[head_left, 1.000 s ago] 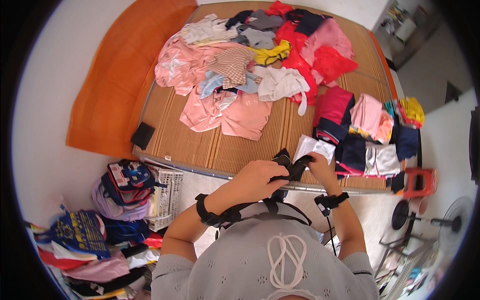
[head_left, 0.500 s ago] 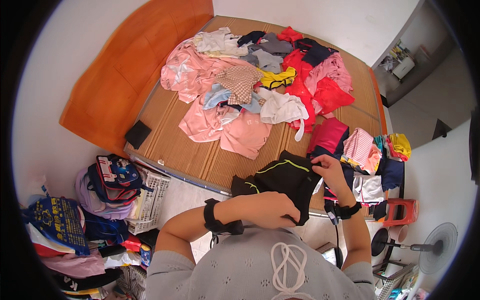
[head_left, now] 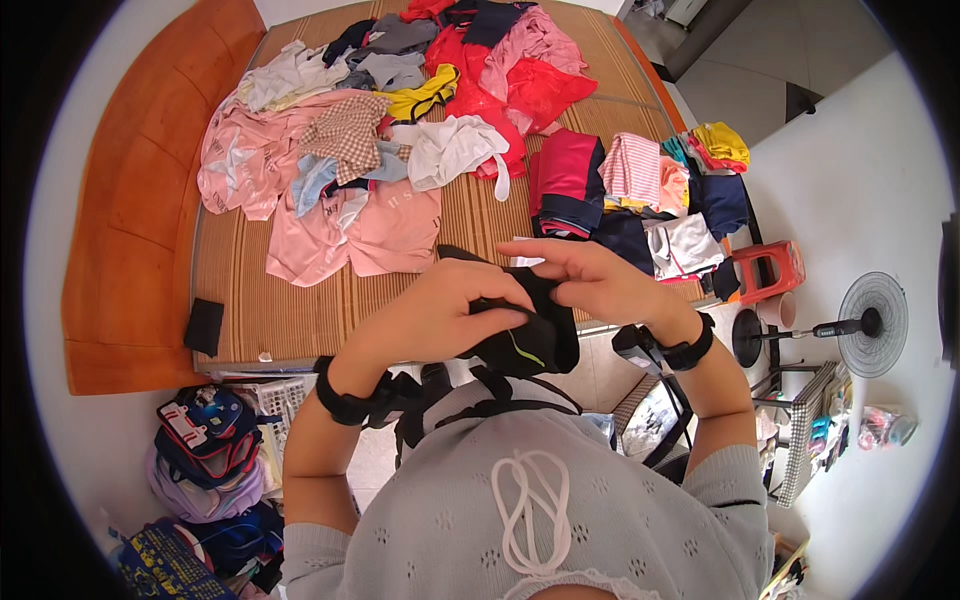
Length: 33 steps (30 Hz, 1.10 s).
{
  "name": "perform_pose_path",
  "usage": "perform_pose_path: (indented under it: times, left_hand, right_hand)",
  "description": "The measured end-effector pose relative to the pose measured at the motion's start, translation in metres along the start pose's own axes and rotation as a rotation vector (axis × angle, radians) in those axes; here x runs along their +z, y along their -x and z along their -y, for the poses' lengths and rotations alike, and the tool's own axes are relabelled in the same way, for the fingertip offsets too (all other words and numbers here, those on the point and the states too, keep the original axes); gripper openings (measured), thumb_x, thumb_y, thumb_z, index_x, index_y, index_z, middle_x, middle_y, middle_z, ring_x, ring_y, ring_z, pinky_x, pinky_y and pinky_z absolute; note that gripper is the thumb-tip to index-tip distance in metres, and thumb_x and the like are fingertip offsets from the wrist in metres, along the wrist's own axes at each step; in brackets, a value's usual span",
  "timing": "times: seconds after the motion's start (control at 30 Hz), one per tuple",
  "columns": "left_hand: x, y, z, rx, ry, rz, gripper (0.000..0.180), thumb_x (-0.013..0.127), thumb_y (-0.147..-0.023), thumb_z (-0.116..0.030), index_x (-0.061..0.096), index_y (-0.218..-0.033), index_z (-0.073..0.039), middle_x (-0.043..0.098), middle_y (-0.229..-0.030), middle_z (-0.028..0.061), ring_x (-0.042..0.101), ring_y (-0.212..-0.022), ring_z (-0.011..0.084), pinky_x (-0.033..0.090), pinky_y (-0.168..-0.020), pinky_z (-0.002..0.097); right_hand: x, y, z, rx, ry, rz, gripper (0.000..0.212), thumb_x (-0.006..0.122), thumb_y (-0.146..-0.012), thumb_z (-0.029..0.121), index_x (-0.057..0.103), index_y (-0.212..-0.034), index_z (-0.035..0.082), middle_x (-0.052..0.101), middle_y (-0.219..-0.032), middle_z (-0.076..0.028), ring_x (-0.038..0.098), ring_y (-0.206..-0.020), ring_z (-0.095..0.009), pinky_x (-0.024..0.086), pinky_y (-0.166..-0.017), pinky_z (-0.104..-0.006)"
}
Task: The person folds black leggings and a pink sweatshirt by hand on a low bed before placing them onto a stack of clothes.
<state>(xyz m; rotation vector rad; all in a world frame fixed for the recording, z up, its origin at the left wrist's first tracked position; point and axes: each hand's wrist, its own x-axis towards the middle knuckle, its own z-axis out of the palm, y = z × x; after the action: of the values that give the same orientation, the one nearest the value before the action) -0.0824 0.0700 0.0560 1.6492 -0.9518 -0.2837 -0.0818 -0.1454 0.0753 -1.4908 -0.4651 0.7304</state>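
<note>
Black garment with a lime stripe (head_left: pixel 552 340), bunched over the near edge of the bed (head_left: pixel 300 320), close to me, presumably for control; my left hand (head_left: pixel 450 308) pinches it, my right hand (head_left: pixel 600 284) touches its right side, grip uncertain; folded stacks (head_left: pixel 566 182) sit apart from loose clothes (head_left: pixel 392 228), probably against mixing; half a second ago cloth spread wider, hands farther apart

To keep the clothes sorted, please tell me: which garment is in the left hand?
The black garment trimmed in yellow-green. It alone is gripped by the left hand; the loose heap and the folded clothes lie on the bed.
</note>
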Motion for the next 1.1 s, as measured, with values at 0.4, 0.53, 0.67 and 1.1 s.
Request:
perform_pose_path:
  times: [0.4, 0.53, 0.67, 1.1]
  left_hand:
    - [0.021, 0.002, 0.003, -0.196, -0.015, -0.149, 0.016, 0.068, -0.071, -0.004, 0.053, -0.074, -0.003, 0.04, -0.056, -0.0033, 0.033, -0.051, 0.0045, 0.025, -0.046, 0.0234]
    - [0.031, 0.005, 0.012, -0.237, 0.024, -0.352, 0.026, 0.07, -0.071, -0.006, 0.045, -0.077, -0.006, 0.038, -0.061, -0.0032, 0.032, -0.055, 0.0049, 0.027, -0.049, 0.0222]
    - [0.036, 0.01, 0.021, -0.241, 0.197, -0.383, 0.031, 0.073, -0.072, -0.018, 0.048, -0.082, -0.002, 0.048, -0.061, 0.0043, 0.043, -0.055, 0.0121, 0.037, -0.051, 0.0256]
    - [0.053, 0.083, 0.078, -0.531, -0.248, 0.017, 0.03, 0.065, -0.071, -0.027, 0.064, -0.094, -0.008, 0.062, -0.074, 0.0172, 0.06, -0.073, 0.0348, 0.047, -0.066, 0.0433]
  right_hand:
    - [0.009, 0.002, -0.017, 0.097, -0.066, 0.007, 0.073, 0.043, -0.073, -0.004, 0.023, -0.141, 0.008, 0.055, -0.09, -0.003, 0.049, -0.078, -0.008, 0.041, -0.071, -0.0217]
    - [0.013, -0.004, -0.008, 0.009, 0.194, 0.001, 0.068, 0.045, -0.069, -0.007, 0.03, -0.135, 0.004, 0.057, -0.097, -0.006, 0.053, -0.086, -0.011, 0.042, -0.077, -0.0237]
    - [0.016, -0.012, -0.008, -0.013, 0.06, -0.16, 0.056, 0.041, -0.068, -0.009, 0.044, -0.123, 0.003, 0.058, -0.09, -0.007, 0.054, -0.082, -0.009, 0.043, -0.073, -0.0216]
    - [-0.004, 0.016, 0.055, -0.352, 0.825, -0.178, 0.035, 0.039, -0.061, -0.011, 0.062, -0.085, 0.0, 0.063, -0.077, -0.009, 0.061, -0.067, -0.02, 0.046, -0.06, -0.0257]
